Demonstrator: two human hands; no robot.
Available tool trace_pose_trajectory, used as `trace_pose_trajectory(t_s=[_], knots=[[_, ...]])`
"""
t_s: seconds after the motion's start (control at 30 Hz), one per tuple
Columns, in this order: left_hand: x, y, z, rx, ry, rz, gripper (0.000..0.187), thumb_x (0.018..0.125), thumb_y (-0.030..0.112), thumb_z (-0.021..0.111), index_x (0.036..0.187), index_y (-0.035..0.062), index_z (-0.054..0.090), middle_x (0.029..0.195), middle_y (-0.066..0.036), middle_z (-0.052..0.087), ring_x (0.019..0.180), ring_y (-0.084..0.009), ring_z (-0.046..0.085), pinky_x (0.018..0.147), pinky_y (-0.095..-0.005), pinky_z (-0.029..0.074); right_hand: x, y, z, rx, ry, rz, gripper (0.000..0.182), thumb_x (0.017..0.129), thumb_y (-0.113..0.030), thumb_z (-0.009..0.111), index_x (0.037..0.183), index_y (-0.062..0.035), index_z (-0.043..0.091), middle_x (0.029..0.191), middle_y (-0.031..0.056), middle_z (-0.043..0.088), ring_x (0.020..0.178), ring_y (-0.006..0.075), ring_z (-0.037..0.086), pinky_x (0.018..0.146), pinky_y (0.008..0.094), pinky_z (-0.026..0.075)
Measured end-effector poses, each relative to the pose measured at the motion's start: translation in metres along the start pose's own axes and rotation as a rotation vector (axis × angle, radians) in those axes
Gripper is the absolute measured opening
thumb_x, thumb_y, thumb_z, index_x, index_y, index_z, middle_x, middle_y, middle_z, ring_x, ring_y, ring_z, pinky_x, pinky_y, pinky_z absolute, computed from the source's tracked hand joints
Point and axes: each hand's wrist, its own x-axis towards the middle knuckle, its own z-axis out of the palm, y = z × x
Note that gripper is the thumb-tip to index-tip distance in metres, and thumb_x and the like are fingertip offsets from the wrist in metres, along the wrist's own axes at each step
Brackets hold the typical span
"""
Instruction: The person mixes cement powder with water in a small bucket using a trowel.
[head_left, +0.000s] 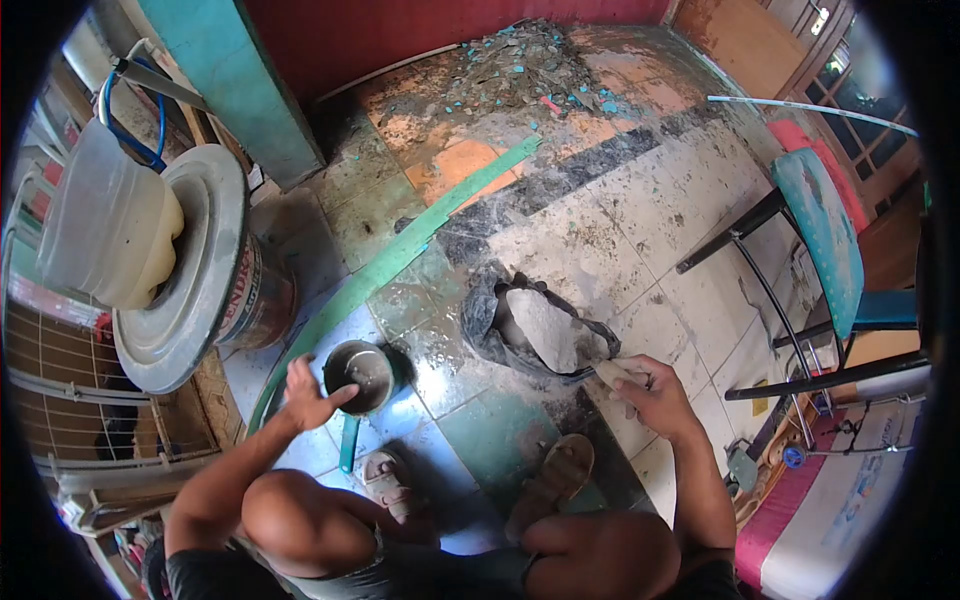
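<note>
Two bent knees (305, 520) lie nearest the camera, with two sandaled feet below one black bag (480, 325) of pale powder (545, 330). The right hand (652, 395), at the bag's right rim, has its fingers closed on one pale piece (612, 375); the left hand (308, 400), fingers apart, has its thumb at the rim of one dipper (362, 372), left of the bag. Beyond the dipper, one green strip (400, 250) crosses between the bag and one lidded bucket (262, 300), one rubble heap (520, 75) lies behind the bag, and one chair (820, 240) stands right of it.

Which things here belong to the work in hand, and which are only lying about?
In use, it seems:
- pan, left hand at its rim
- black bag of pale powder
- pale object in right hand

Probably just around:
- green strip
- rubble
- chair
- paint bucket
</note>
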Motion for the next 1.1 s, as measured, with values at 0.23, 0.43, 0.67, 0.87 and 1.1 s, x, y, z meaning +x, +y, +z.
trace_pose_trajectory(t_s=[0.23, 0.43, 0.67, 0.87, 1.1], knots=[[-0.038, -0.063, 0.074, -0.828, -0.375, -0.459, 0.102, 0.086, 0.052, 0.081, 0.151, -0.0059, 0.027, 0.131, -0.023, 0.061, 0.115, -0.0334, 0.061, 0.1, -0.0438, 0.051, -0.017, -0.014, -0.007, -0.013, 0.026, -0.015, 0.035, 0.095, -0.012, 0.073, 0.128, -0.0007, 0.065, 0.095, 0.0077, 0.074, 0.069, 0.0091, 0.06, 0.056, 0.0264, 0.047], [-0.046, -0.049, 0.088, -0.936, -0.549, -0.327, 0.047, 0.098, 0.046, 0.071, 0.108, 0.0014, 0.062, 0.08, -0.008, 0.065, 0.065, -0.0183, 0.063, 0.059, -0.0343, 0.053, -0.035, -0.027, -0.007, -0.007, 0.072, -0.046, 0.035, 0.095, -0.014, 0.074, 0.126, -0.0012, 0.067, 0.09, 0.0047, 0.072, 0.062, 0.0066, 0.055, 0.054, 0.0245, 0.044], [-0.055, -0.005, 0.065, -0.863, -0.408, -0.227, 0.041, 0.1, 0.044, 0.069, 0.095, 0.0043, 0.061, 0.069, -0.002, 0.056, 0.05, -0.0121, 0.051, 0.045, -0.0309, 0.042, -0.058, -0.059, -0.004, -0.039, 0.078, -0.052, 0.036, 0.095, -0.014, 0.073, 0.128, -0.0007, 0.064, 0.086, 0.0068, 0.074, 0.054, 0.005, 0.053, 0.047, 0.0229, 0.04], [-0.06, 0.009, 0.075, -0.888, -0.41, -0.126, 0.041, 0.1, 0.044, 0.068, 0.098, 0.0036, 0.063, 0.069, -0.002, 0.056, 0.054, -0.0102, 0.049, 0.049, -0.0312, 0.042, -0.065, -0.091, 0.009, -0.078, 0.004, -0.057, 0.039, 0.092, -0.018, 0.074, 0.126, -0.0001, 0.063, 0.083, 0.011, 0.072, 0.049, 0.0091, 0.054, 0.042, 0.0231, 0.038], [-0.073, 0.062, 0.037, -0.841, -0.49, -0.035, 0.041, 0.101, 0.043, 0.067, 0.1, 0.0021, 0.062, 0.066, 0.0, 0.053, 0.054, -0.0099, 0.047, 0.05, -0.0306, 0.041, -0.039, -0.117, 0.045, -0.226, -0.202, -0.062, 0.038, 0.096, -0.017, 0.073, 0.129, -0.0014, 0.064, 0.088, 0.0087, 0.074, 0.057, 0.0093, 0.059, 0.048, 0.0242, 0.044]])
